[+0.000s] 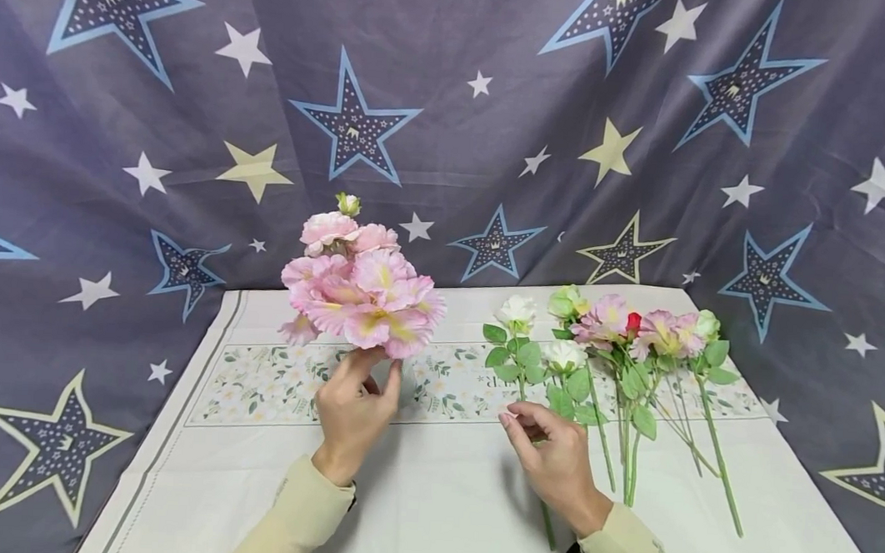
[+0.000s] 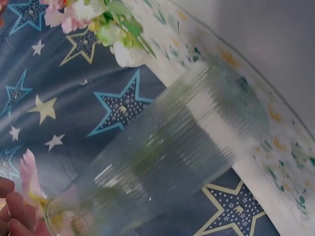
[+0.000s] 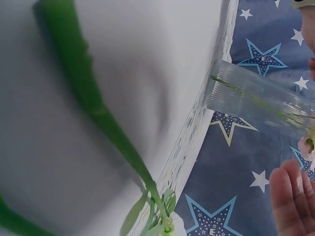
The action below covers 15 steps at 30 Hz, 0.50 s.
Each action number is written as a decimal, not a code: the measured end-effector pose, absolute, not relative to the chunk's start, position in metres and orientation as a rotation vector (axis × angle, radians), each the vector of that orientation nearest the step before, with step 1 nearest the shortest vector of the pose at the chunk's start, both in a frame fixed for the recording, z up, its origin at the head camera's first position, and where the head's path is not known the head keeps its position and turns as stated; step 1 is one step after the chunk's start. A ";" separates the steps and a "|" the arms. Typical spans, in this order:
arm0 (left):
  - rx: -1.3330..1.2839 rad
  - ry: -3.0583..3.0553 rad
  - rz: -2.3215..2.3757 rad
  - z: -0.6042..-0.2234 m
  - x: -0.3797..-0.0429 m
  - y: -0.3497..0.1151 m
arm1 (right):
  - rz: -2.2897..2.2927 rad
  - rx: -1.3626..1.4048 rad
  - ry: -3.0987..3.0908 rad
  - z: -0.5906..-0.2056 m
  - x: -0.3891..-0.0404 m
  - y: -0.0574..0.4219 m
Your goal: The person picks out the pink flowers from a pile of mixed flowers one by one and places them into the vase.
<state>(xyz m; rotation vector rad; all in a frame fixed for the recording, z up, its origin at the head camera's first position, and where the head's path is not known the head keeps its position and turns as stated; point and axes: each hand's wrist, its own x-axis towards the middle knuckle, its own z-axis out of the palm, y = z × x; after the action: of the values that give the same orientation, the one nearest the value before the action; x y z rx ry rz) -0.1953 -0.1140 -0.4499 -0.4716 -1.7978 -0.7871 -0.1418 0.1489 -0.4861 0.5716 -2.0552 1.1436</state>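
Observation:
Toward the left of the head view, my left hand (image 1: 356,406) pinches the underside of a large pink flower (image 1: 381,302). Paler pink blooms (image 1: 347,234) and a small bud rise behind it. In both wrist views the stems stand in a clear ribbed vase (image 3: 256,93), whose rim sits by the left fingers (image 2: 19,216). My right hand (image 1: 549,457) hovers above the table with loosely bent fingers and holds nothing. Beneath it lies the stem of a white rose (image 1: 517,314). What the left fingertips grip is partly hidden by petals.
On the right of the table lie another white rose (image 1: 564,354), pink flowers (image 1: 668,334), a red bud (image 1: 633,323) and greenish-white roses (image 1: 708,325), stems toward me. A floral-printed cloth (image 1: 431,485) covers the table. A star-patterned curtain (image 1: 450,127) hangs around it.

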 end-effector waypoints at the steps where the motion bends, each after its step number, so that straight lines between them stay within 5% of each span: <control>1: -0.471 -1.806 -0.785 -0.451 -0.195 -0.113 | 1.144 0.566 -2.056 -0.486 -0.142 0.150; 15: -0.487 -2.035 -0.805 -0.473 -0.184 -0.099 | 1.126 0.536 -2.091 -0.486 -0.143 0.161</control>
<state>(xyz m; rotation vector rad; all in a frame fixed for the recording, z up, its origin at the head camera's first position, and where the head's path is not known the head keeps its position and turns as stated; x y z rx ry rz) -0.1843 -0.0989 -0.4728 -0.4873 -2.0348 -0.8053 -0.1428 0.1606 -0.4865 0.5361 -2.0913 1.1260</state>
